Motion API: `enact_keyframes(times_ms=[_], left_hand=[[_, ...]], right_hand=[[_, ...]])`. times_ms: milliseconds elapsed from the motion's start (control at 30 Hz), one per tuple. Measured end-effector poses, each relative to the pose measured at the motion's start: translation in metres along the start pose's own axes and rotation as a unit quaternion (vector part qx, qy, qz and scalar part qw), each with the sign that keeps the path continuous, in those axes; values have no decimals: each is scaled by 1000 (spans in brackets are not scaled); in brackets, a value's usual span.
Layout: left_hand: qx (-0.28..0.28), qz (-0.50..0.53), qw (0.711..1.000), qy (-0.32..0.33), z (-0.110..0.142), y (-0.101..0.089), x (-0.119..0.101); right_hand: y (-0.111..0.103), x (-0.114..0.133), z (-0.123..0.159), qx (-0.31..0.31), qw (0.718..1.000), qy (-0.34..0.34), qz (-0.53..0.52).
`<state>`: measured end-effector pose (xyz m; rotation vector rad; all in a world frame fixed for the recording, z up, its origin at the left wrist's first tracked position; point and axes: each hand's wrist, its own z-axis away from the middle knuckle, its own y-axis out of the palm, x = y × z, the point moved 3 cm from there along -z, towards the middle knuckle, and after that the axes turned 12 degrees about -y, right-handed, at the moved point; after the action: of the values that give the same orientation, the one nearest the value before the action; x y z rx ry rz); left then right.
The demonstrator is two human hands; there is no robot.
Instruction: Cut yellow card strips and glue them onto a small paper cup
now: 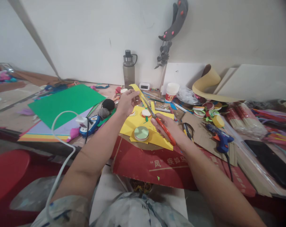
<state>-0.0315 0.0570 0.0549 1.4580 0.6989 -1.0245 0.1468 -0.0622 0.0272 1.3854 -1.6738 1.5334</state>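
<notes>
Between the fingers of my left hand (pixel 128 102) is a narrow yellow paper strip (pixel 134 88), raised above the table. My right hand (pixel 168 124) grips scissors with orange handles (pixel 166 131); their blades reach up to the strip by my left fingertips. Whether the blades are parted is hard to make out. Below both hands lie yellow paper sheets (pixel 127 126) with small scraps on them. A round disc with a pale green top (pixel 141 133) rests on the sheets, and a white-topped one (pixel 146 113) sits behind it.
A blue glue gun (pixel 224 142) and a black phone (pixel 270 164) lie at the right. Green card (pixel 67 104) and a blue power strip (pixel 89 125) with a white cable are at the left. Behind stand a grey bottle (pixel 128 71) and a paper cup (pixel 172 92).
</notes>
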Motion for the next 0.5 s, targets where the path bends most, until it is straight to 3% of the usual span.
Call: enact_keyframes(times_ms=[500], left_hand=[[35,1,999,2,1,3,4]], right_hand=[[1,3,1,-11,1000,12,-15]])
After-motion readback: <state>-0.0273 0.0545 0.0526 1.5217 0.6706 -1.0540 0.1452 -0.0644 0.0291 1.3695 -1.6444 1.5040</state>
